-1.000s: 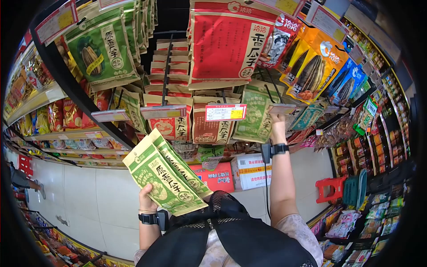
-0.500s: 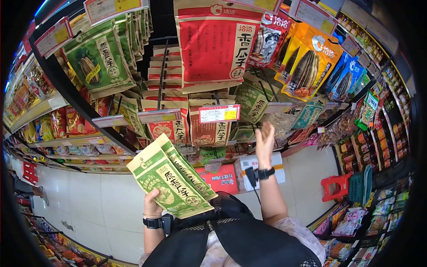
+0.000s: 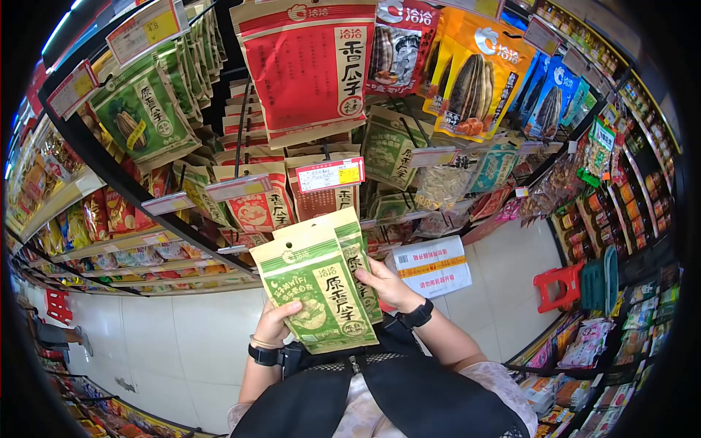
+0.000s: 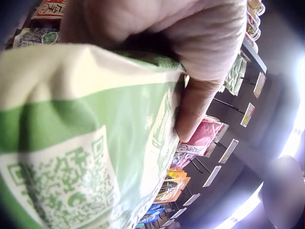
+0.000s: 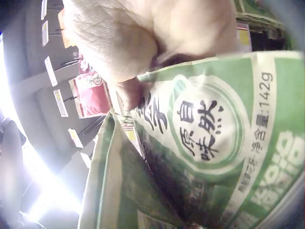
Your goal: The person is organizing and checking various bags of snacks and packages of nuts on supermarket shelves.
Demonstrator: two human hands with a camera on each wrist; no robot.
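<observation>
Two green-and-cream sunflower seed packets overlap upright before my chest in the head view. My left hand (image 3: 274,323) grips the front packet (image 3: 310,281) by its lower left side, thumb on the face. At the right, my right hand (image 3: 388,285) pinches the edge of the rear packet (image 3: 353,239), which is mostly hidden behind the front one. A printed code shows on the packet (image 4: 71,133) under the left hand (image 4: 181,38) in the left wrist view. In the right wrist view, the right hand (image 5: 157,33) holds a packet (image 5: 214,129) marked 142g.
Red packets (image 3: 303,73), green packets (image 3: 142,120) and orange packets (image 3: 478,80) hang from hooks ahead, with price tags (image 3: 328,174) at the hook ends. A white carton (image 3: 431,266) sits below the rack. A red stool (image 3: 557,287) stands at right.
My right hand has left the green packets on the rack, come back empty, and taken hold of the rear packet. The left hand's packets have shifted right. The head view has shifted.
</observation>
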